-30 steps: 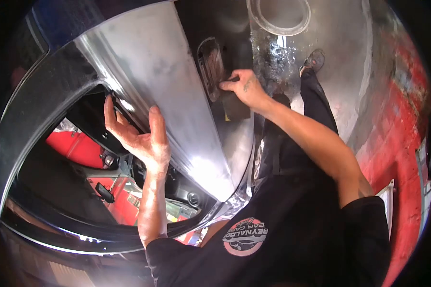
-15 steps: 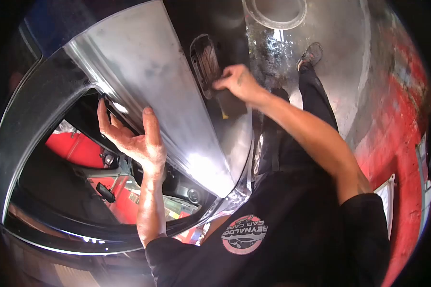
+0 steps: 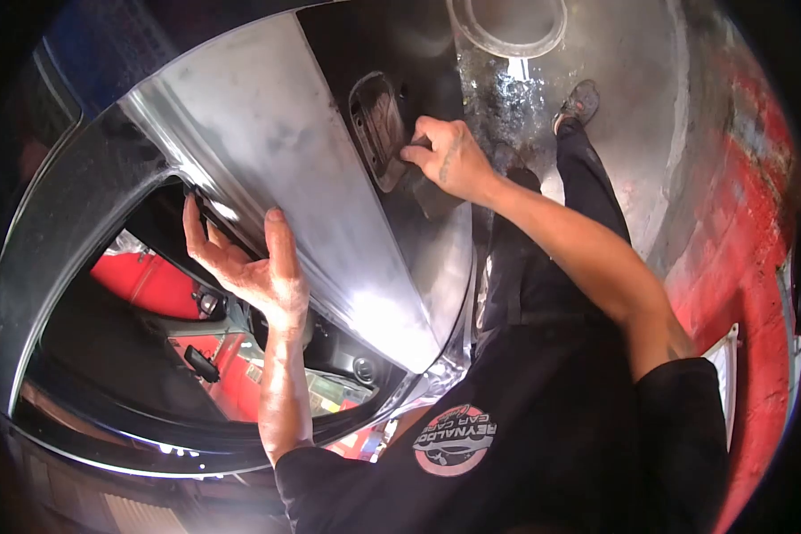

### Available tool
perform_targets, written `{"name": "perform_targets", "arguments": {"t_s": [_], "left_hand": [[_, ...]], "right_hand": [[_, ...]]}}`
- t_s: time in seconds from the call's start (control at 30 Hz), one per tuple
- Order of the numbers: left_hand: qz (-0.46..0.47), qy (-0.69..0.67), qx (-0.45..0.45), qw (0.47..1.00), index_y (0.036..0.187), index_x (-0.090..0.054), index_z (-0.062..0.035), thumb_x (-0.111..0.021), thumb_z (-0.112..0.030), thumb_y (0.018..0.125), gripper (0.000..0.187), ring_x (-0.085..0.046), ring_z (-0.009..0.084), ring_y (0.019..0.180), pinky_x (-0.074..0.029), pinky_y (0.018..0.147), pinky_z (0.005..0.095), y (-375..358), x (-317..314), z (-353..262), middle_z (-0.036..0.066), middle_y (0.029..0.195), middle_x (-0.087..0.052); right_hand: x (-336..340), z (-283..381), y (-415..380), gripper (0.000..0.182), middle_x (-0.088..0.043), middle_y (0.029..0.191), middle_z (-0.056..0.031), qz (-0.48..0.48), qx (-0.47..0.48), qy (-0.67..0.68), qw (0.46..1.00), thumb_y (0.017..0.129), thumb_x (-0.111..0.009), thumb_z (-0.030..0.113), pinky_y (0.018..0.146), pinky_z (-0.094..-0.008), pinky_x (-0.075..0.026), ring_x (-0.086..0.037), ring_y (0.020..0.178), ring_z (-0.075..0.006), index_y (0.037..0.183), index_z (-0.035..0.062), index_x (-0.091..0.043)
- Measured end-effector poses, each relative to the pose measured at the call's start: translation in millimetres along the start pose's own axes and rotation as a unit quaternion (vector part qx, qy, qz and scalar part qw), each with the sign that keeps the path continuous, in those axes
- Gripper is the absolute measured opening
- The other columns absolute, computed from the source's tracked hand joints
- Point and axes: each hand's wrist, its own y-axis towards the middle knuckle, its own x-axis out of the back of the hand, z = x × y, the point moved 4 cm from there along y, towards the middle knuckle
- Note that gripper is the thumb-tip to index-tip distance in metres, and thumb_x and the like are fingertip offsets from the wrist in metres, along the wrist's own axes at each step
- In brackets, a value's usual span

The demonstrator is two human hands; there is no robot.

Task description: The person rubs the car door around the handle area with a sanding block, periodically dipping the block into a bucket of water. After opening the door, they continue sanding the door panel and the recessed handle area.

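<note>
My left hand (image 3: 258,262) rests with fingers spread along the window edge of a car door, fingertips near the dark seal. Beside it stretches a shiny bare-metal panel (image 3: 276,151). My right hand (image 3: 445,160) is closed in a pinch at the side of an oval recess (image 3: 378,129) in the black part of the door (image 3: 365,44). Below its fingers lies a dark, brownish flat patch (image 3: 438,194). Whether that is a held sheet or a shadow, I cannot make out. The fingertips hide whatever is between them.
Left of the panel, the window opening shows the car's dark interior and a mirror (image 3: 202,363). Wet concrete floor (image 3: 632,116) lies to the right, with my shoe (image 3: 578,102) on it. A round ring-shaped object (image 3: 512,49) is at the top. A red wall (image 3: 739,240) borders the right.
My right hand, blurred before, is sharper and slightly farther right. A yellow spot on the dark patch below it no longer shows. My left hand stays almost where it was.
</note>
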Motion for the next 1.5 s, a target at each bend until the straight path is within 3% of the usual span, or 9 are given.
{"name": "perform_targets", "arguments": {"t_s": [0.2, 0.33, 0.47, 0.57, 0.73, 0.83, 1.0, 1.17, 1.5], "left_hand": [[0.000, -0.003, 0.001, 1.000, 0.160, -0.031, -0.0044, -0.073, -0.001, 0.093, 0.080, -0.059, 0.0259, 0.122, -0.048, 0.107, 0.0382, -3, -1, -3, 0.023, 0.141, -0.053], [-0.001, 0.003, -0.013, 1.000, 0.160, -0.031, -0.0041, -0.073, 0.000, 0.093, 0.079, -0.059, 0.0256, 0.122, -0.048, 0.107, 0.0381, -1, 1, 0, 0.022, 0.141, -0.052], [-0.007, 0.042, -0.020, 0.999, 0.160, -0.031, -0.0041, -0.073, 0.000, 0.093, 0.079, -0.059, 0.0257, 0.121, -0.048, 0.107, 0.0381, 1, 1, -2, 0.023, 0.140, -0.052], [-0.004, 0.031, -0.007, 0.999, 0.160, -0.031, -0.0042, -0.073, 0.000, 0.093, 0.079, -0.059, 0.0261, 0.121, -0.048, 0.107, 0.0387, -3, 1, 0, 0.023, 0.140, -0.052], [0.001, 0.025, -0.019, 1.000, 0.160, -0.031, -0.0045, -0.074, -0.001, 0.093, 0.080, -0.059, 0.0264, 0.122, -0.048, 0.107, 0.0395, -1, 2, -2, 0.023, 0.140, -0.052], [0.007, 0.021, -0.017, 1.000, 0.160, -0.031, -0.0041, -0.075, -0.002, 0.093, 0.080, -0.058, 0.0270, 0.124, -0.047, 0.107, 0.0395, -5, 7, 2, 0.023, 0.141, -0.051], [-0.005, 0.005, -0.003, 1.000, 0.160, -0.031, -0.0037, -0.075, -0.002, 0.093, 0.080, -0.058, 0.0267, 0.123, -0.047, 0.107, 0.0394, -3, 1, -2, 0.023, 0.141, -0.051], [0.011, 0.015, 0.009, 1.000, 0.160, -0.028, -0.0022, -0.073, -0.004, 0.092, 0.081, -0.056, 0.0276, 0.123, -0.045, 0.110, 0.0418, -5, 3, 3, 0.022, 0.140, -0.050], [0.002, 0.031, -0.005, 1.000, 0.159, -0.030, -0.0021, -0.073, -0.002, 0.092, 0.080, -0.055, 0.0272, 0.125, -0.045, 0.111, 0.0412, -2, 5, 1, 0.023, 0.143, -0.048]], "right_hand": [[-34, -16, -18, 0.033, -0.067, 0.072, -0.0226, 0.096, -0.184, 0.361, 0.909, 0.079, -0.085, 0.020, 0.073, -0.0380, -0.051, -0.068, 0.076, -0.0242, 0.088, -0.0081, -0.072], [1, -1, 7, 0.032, -0.072, 0.075, -0.0187, 0.012, -0.023, 0.027, 0.999, 0.078, -0.085, 0.020, 0.071, -0.0378, -0.051, -0.069, 0.077, -0.0225, 0.086, -0.0091, -0.074], [-40, -6, -25, 0.028, -0.072, 0.076, -0.0164, 0.039, -0.253, 0.287, 0.923, 0.079, -0.083, 0.019, 0.070, -0.0383, -0.051, -0.067, 0.077, -0.0198, 0.083, -0.0077, -0.074], [-43, 1, -28, 0.028, -0.072, 0.076, -0.0162, 0.061, -0.272, 0.385, 0.880, 0.078, -0.083, 0.017, 0.071, -0.0367, -0.051, -0.067, 0.077, -0.0189, 0.083, -0.0085, -0.074], [-11, -13, -3, 0.028, -0.069, 0.073, -0.0180, -0.010, -0.056, 0.049, 0.997, 0.080, -0.083, 0.023, 0.067, -0.0366, -0.050, -0.066, 0.073, -0.0188, 0.085, -0.0032, -0.074], [-42, -19, -30, 0.027, -0.071, 0.076, -0.0099, 0.055, -0.240, 0.333, 0.910, 0.080, -0.085, 0.021, 0.068, -0.0343, -0.050, -0.062, 0.071, -0.0188, 0.086, -0.0033, -0.076], [-18, -26, 0, 0.033, -0.075, 0.082, -0.0199, 0.087, -0.179, 0.153, 0.968, 0.080, -0.086, 0.022, 0.076, -0.0386, -0.054, -0.071, 0.079, -0.0238, 0.098, -0.0034, -0.078], [17, 5, 35, 0.027, -0.063, 0.070, -0.0235, -0.066, 0.166, -0.032, 0.983, 0.088, -0.081, 0.019, 0.058, -0.0468, -0.047, -0.066, 0.064, -0.0406, 0.091, -0.0012, -0.063], [-46, -14, -24, 0.026, -0.071, 0.075, -0.0206, 0.053, -0.187, 0.343, 0.919, 0.081, -0.084, 0.019, 0.070, -0.0349, -0.052, -0.069, 0.075, -0.0223, 0.085, -0.0049, -0.075]]}}
